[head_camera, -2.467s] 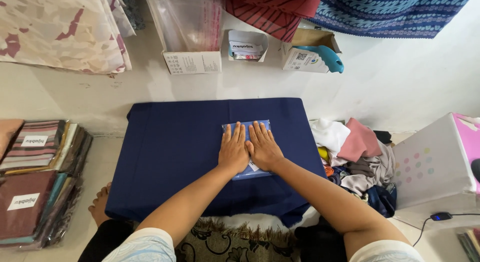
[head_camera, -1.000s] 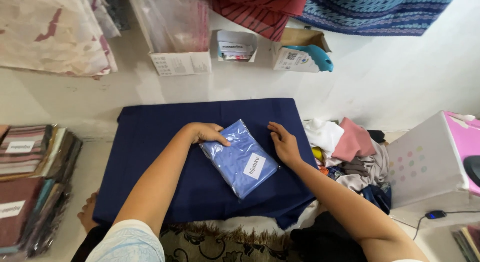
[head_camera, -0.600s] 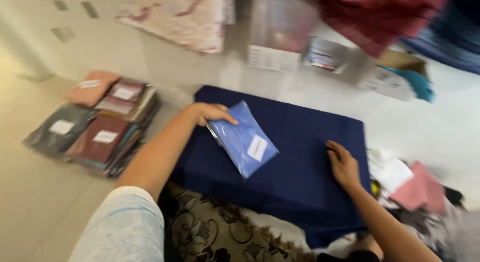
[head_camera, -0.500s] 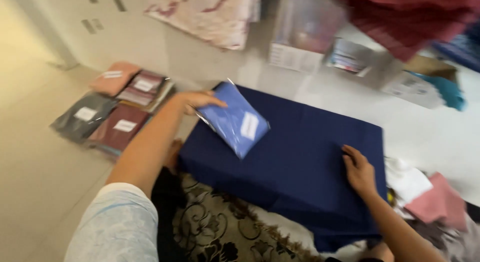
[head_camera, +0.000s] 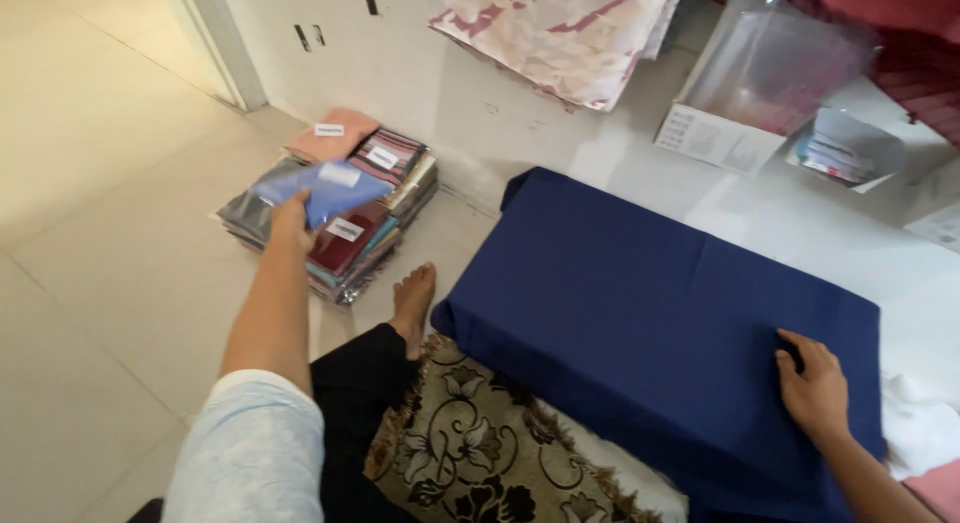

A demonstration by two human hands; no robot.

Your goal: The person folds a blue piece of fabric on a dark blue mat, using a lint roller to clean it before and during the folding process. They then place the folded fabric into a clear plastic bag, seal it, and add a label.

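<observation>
Swung leftward off the dark navy cloth-covered board (head_camera: 650,313), the flat blue fabric packet in clear plastic with a white label (head_camera: 318,188) now hangs over the stacks of bagged fabrics on the floor (head_camera: 345,208), where half a second ago it was still above the board's left edge. The left hand (head_camera: 290,221) grips the packet at its near edge, fingers closed around the plastic; motion blur hides just how they pinch it. Whether the packet already touches the piles beneath cannot be told.

The right hand (head_camera: 815,388) lies on the navy cloth near the board's right near corner, fingers slightly curled and close together, tips on the fabric. Its position on the cloth matches the earlier frame.

The stacks sit against the white wall, pink and striped packets at the back, maroon and grey ones in front. Pale tiled floor (head_camera: 110,243) lies open to the left of and in front of the stacks. A bare foot (head_camera: 412,301) rests between the stacks and the board's left edge, just beside both. A brown floral-patterned mat (head_camera: 470,453) runs under the board's near edge. Beyond the far edge lie a clear plastic bag on a white card (head_camera: 760,83) and a pink-and-cream patterned cloth (head_camera: 560,33).
</observation>
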